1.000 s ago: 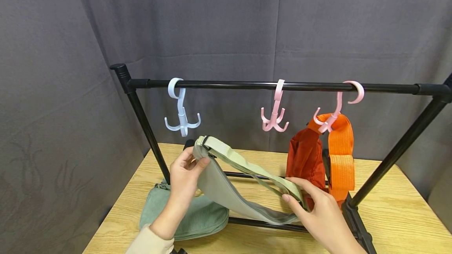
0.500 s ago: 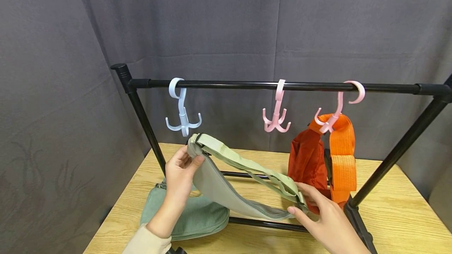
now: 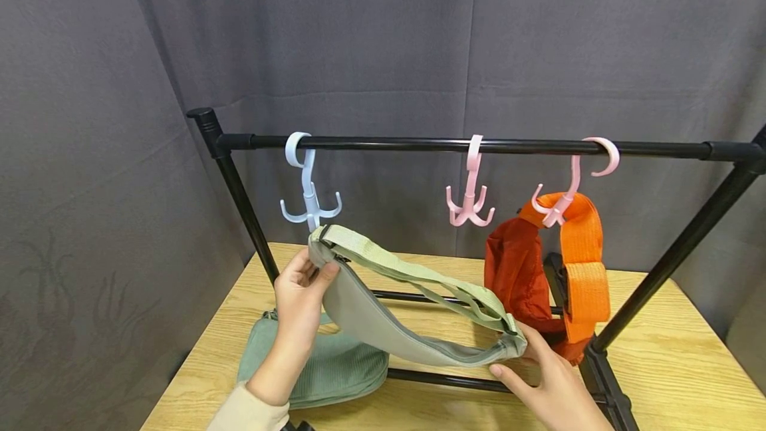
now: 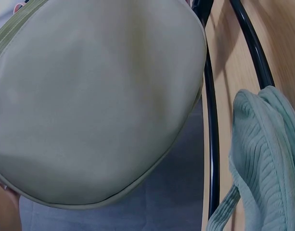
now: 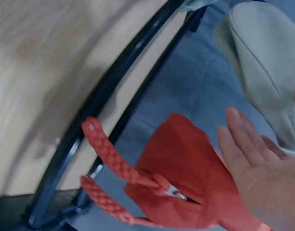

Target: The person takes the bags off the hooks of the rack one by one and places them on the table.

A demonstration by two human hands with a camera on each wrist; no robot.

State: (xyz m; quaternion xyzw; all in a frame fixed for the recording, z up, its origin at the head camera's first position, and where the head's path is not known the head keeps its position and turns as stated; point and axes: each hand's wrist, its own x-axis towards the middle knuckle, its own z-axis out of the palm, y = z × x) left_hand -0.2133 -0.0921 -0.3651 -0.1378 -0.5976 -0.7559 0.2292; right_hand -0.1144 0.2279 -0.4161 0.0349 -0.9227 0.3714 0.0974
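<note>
A grey-green shoulder bag [image 3: 383, 318] with a pale green webbing strap [image 3: 383, 259] hangs tilted between both hands, its left end higher. My left hand [image 3: 299, 301] pinches that end between thumb and fingers. At the lower right end, my right hand [image 3: 547, 378] has its fingers behind the bag and its thumb apart from it. In the right wrist view those fingers [image 5: 243, 139] are straight beside the bag [image 5: 267, 57]. The bag's smooth panel [image 4: 99, 96] fills much of the left wrist view.
A black rack [image 3: 389, 143] carries a light blue hook [image 3: 310, 201] and two pink hooks [image 3: 469, 208]. An orange-red bag [image 3: 514, 271] hangs from the right pink hook. A teal corduroy bag [image 3: 341, 371] lies on the wooden table [image 3: 197, 378] at the left.
My left hand has moved left with its end of the bag. The right fingers have slid outward to the bag's right end, spreading it wider. The orange-red bag has shifted slightly.
</note>
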